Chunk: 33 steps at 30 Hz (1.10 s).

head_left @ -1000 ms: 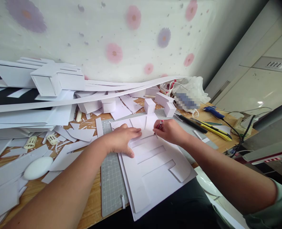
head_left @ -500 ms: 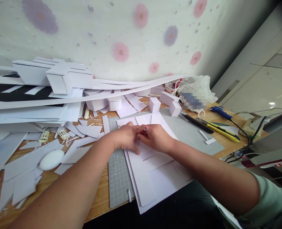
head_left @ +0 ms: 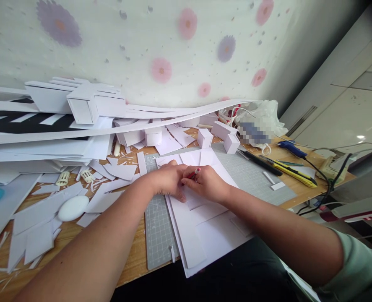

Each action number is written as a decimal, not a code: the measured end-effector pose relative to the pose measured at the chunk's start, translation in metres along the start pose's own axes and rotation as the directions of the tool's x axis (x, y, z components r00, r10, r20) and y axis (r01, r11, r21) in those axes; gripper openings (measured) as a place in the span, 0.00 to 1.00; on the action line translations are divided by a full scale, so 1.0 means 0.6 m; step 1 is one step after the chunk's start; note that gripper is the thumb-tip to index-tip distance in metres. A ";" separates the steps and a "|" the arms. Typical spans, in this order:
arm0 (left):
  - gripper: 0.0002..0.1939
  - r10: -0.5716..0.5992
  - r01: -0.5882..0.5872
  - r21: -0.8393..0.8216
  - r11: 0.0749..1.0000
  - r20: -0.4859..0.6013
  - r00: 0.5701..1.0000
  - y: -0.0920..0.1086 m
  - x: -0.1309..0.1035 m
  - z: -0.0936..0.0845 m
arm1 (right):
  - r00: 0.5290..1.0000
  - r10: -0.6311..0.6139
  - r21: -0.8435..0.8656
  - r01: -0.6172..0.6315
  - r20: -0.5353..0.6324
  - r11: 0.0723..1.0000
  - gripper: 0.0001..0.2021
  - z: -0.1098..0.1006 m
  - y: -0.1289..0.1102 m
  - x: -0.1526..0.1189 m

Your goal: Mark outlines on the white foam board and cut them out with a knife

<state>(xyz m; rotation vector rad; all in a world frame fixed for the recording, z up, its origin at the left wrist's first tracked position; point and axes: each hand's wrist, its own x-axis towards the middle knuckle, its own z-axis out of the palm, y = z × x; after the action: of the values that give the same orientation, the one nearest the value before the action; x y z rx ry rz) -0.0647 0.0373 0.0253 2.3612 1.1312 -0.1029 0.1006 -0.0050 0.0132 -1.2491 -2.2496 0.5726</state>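
Observation:
My right hand (head_left: 209, 182) is closed around a slim pen (head_left: 197, 171) with a red end, which sticks up between thumb and fingers. Its tip is hidden behind the fingers. Beside it, almost touching, my left hand (head_left: 170, 179) lies on the white foam board (head_left: 219, 235), thumb stretched out and the other fingers partly out of sight. Flat white strips and panels are layered on this board. Under it lies a grey cutting mat (head_left: 157, 235), with the board's near corner jutting past the table edge.
White offcuts (head_left: 35, 226) and a white oval object (head_left: 74, 208) cover the left side. Small white boxes (head_left: 205, 138) stand behind the board. At right lie a yellow utility knife (head_left: 299, 174), a black-handled tool (head_left: 264, 163) and a blue glue gun (head_left: 291, 147) with its cable.
The pen's red end has tipped to the right in my right hand. Both hands stay at nearly the same spot on the board, and the view has shifted slightly.

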 end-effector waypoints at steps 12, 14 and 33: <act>0.36 0.056 -0.057 0.001 0.998 0.030 0.998 -0.002 -0.004 -0.004 | 0.997 0.065 0.349 -0.075 0.041 0.934 0.05 -0.044 0.011 -0.010; 0.39 0.094 -0.095 0.032 0.995 0.023 0.995 -0.002 -0.004 -0.003 | 0.994 0.091 0.468 -0.052 -0.062 0.882 0.08 -0.069 0.028 -0.030; 0.42 0.001 -0.005 0.085 0.996 0.049 0.999 0.026 0.000 -0.012 | 0.985 -0.170 -0.129 0.172 0.027 0.977 0.26 -0.079 0.103 -0.253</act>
<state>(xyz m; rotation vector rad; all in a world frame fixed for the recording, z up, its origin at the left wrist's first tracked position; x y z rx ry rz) -0.0542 0.0329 0.0380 2.4208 1.1201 -0.2108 0.2385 -0.1005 -0.0187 -1.1000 -2.4118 0.3765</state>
